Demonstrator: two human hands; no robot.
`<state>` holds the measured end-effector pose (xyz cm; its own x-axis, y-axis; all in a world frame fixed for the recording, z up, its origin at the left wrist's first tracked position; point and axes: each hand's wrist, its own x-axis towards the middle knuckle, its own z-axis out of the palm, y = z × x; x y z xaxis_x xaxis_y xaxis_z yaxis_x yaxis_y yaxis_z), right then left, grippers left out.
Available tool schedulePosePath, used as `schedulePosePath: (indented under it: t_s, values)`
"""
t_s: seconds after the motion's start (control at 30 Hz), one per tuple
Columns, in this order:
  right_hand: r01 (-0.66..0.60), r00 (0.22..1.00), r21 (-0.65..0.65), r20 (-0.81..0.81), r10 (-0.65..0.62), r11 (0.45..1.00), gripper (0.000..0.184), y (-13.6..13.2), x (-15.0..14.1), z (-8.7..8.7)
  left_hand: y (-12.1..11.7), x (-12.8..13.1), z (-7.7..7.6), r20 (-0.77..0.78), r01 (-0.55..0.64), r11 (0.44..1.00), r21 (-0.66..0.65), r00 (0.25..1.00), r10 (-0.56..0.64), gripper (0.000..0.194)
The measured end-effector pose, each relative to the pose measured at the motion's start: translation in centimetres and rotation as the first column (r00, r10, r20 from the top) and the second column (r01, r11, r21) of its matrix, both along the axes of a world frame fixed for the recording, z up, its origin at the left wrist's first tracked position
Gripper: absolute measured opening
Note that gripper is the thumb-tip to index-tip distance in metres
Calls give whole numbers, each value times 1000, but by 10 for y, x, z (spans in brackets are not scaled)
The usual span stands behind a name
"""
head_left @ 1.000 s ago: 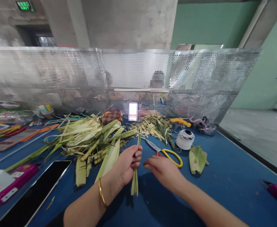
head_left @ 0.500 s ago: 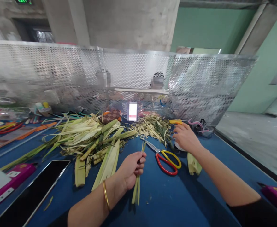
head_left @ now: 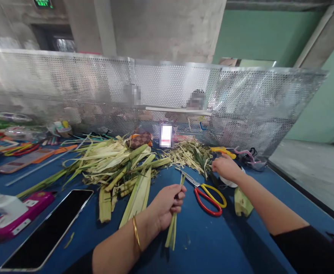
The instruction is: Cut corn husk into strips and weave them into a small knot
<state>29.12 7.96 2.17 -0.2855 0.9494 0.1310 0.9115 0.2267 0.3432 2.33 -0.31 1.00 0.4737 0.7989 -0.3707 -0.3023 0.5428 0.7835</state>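
A small bundle of green corn husk strips (head_left: 172, 233) is gripped in my left hand (head_left: 171, 203), upper ends poking out above the fist and lower ends hanging over the table. Fingers curled together, my right hand (head_left: 226, 167) is at the spool of white thread (head_left: 230, 183), partly covering it. Whether a thread end is between those fingers is too small to see. Between my hands lie scissors (head_left: 197, 185) with one red and one yellow handle. A pale green piece of husk (head_left: 242, 203) sits under my right forearm.
A heap of corn husks (head_left: 107, 158) spreads left of centre, with shredded husk (head_left: 194, 154) behind the scissors. Left are a phone (head_left: 50, 232) and a magenta power strip (head_left: 37, 207). A perforated metal screen (head_left: 172, 83) bounds the back; a yellow tool (head_left: 222, 151) lies before it.
My right hand has moved from beside the left hand, over the scissors, out to the spool and closed its fingers. The left hand keeps its grip on the strips. The view has shifted slightly.
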Motion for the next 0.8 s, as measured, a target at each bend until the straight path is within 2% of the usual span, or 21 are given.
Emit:
schedulePosePath:
  t_s: [0.17,0.37,0.53,0.8]
  values:
    - [37,998,-60,-45,-40,998,27,-1,-2,4,1,0,-1,-27,18,1000,-4,999,-19,17]
    - [54,997,-123,64,-46,991,22,-4,-3,-2,1,1,-3,-66,48,999,-14,997,-49,16]
    - [71,992,-138,118,-55,988,25,-1,-7,-7,1,2,-3,-85,78,997,-4,993,-78,15]
    - [86,996,-134,4,-87,987,21,1,-3,-4,-2,2,2,-105,89,996,-27,990,-92,15]
